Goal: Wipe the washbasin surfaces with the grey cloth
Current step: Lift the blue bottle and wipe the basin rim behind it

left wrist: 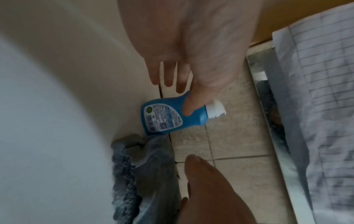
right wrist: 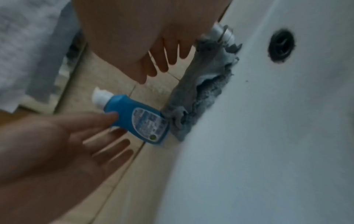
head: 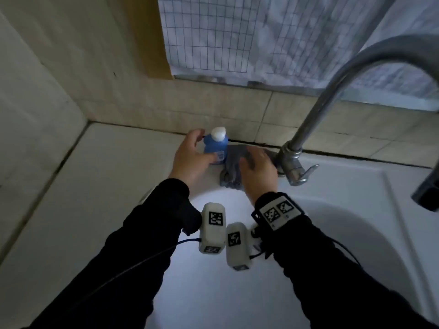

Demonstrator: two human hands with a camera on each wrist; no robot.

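The grey cloth (head: pixel 231 172) lies crumpled on the white washbasin (head: pixel 237 293) ledge, against the tiled back wall beside the tap base. My right hand (head: pixel 255 162) is spread over it with straight fingers; in the right wrist view these fingers (right wrist: pixel 162 65) sit just off the cloth (right wrist: pixel 193 94). A small blue bottle (head: pixel 215 148) with a white cap stands left of the cloth. My left hand (head: pixel 202 148) reaches around it, thumb (left wrist: pixel 188 107) touching the bottle (left wrist: pixel 164 116), other fingers straight.
A curved metal tap (head: pixel 291 160) with a lever stands right of the cloth, its spout arching over the bowl. The drain (right wrist: pixel 281 45) sits in the bowl. Beige wall tiles (head: pixel 237 115) and a paper-covered window rise behind. A flat ledge (head: pixel 107 174) extends left.
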